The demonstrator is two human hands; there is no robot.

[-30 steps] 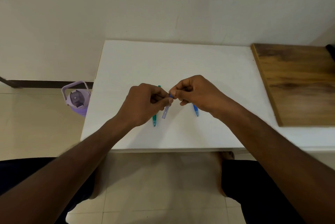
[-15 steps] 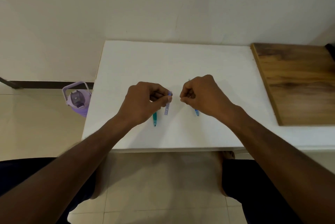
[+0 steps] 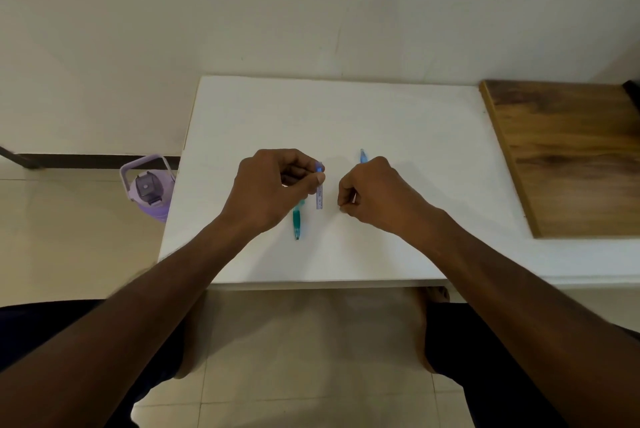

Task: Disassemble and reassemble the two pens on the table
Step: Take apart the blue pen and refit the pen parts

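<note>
Teal and lying flat, a green pen (image 3: 297, 224) is seen nearest the front edge of the white surface (image 3: 398, 122), partly covered by the left hand (image 3: 273, 187). Just beyond it, a clear pen barrel (image 3: 319, 192) is pinched upright by that hand's fingers (image 3: 320, 178). The right hand (image 3: 375, 193) is held apart beside it, its fingers curled; whether anything is gripped cannot be told. A blue pen piece (image 3: 362, 156) is glimpsed behind its knuckles. A wooden board (image 3: 568, 154) is set at far right.

A matt white table (image 3: 346, 116) is seen beside grained wood board (image 3: 568, 150); translucent, probably plastic, green pen (image 3: 297, 223).
</note>
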